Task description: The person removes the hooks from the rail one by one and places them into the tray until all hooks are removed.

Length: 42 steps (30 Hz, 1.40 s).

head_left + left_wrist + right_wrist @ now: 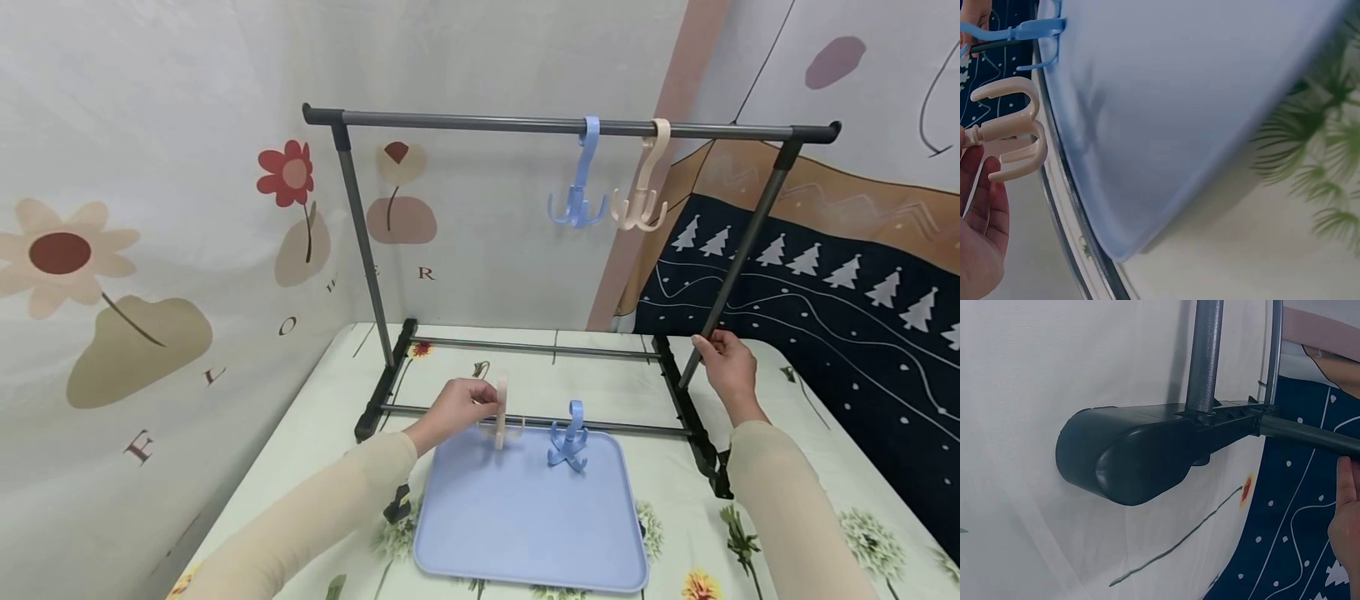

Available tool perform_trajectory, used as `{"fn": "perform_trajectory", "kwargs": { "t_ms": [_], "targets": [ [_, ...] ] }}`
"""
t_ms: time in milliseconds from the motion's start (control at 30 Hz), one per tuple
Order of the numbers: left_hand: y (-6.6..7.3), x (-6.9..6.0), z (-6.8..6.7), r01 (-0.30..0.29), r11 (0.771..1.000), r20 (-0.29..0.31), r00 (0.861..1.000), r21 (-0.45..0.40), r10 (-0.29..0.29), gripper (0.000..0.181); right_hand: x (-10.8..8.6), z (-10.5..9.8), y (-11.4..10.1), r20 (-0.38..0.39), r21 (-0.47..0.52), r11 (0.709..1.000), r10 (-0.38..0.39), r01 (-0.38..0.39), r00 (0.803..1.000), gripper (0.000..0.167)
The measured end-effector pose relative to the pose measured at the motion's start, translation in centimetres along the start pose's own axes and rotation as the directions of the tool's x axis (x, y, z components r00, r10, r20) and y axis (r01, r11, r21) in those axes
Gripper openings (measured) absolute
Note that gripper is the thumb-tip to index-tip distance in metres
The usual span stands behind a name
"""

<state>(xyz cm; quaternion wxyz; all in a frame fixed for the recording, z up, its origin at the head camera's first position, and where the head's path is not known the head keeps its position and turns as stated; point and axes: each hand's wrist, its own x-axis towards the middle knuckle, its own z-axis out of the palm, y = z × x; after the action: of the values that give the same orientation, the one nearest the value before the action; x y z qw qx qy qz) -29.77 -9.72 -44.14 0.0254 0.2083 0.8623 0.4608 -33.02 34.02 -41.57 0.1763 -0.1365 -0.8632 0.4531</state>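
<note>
My left hand (459, 408) pinches a beige hook (501, 412) above the back left of the blue tray (528, 517). In the left wrist view its beige prongs (1010, 128) point away from the fingers of the left hand (984, 231). My right hand (729, 367) grips the right upright (738, 262) of the dark rack near its lower end; the right wrist view shows only part of that hand (1346, 528). A blue hook (570, 446) stands near the tray's back edge. Another blue hook (581, 183) and a beige hook (645, 187) hang from the top bar (465, 123).
The rack's base has black feet (384, 383) at both sides, joined by thin bars (540, 348). Its front bar runs close behind the tray. Flower-patterned cloth (300, 467) covers the table, and printed curtains (187, 125) hang behind and to the left.
</note>
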Motion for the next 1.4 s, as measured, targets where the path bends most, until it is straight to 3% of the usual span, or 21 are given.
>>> {"fn": "perform_trajectory", "kwargs": {
  "t_ms": [467,833,1200,1400],
  "targets": [
    [-1.2,-0.8,1.2,-0.035,0.999,-0.01,0.999,-0.041,0.034,0.005,0.0,0.0,0.2,0.005,-0.007,1.0,-0.008,0.008,1.0,0.058],
    [-2.1,-1.4,1.7,-0.023,1.0,0.007,1.0,0.01,0.023,0.008,0.2,0.1,0.4,0.0,-0.012,1.0,-0.012,0.012,1.0,0.059],
    [-2.4,-1.9,1.3,-0.042,0.999,0.056,0.998,0.013,0.041,0.006,0.0,0.1,0.3,0.004,0.006,1.0,0.002,-0.002,1.0,0.058],
    [-2.4,-2.1,0.2,-0.022,1.0,0.091,0.996,0.014,0.021,0.018,0.1,0.1,0.3,0.003,0.006,1.0,0.006,-0.006,1.0,0.056]
  ]
}}
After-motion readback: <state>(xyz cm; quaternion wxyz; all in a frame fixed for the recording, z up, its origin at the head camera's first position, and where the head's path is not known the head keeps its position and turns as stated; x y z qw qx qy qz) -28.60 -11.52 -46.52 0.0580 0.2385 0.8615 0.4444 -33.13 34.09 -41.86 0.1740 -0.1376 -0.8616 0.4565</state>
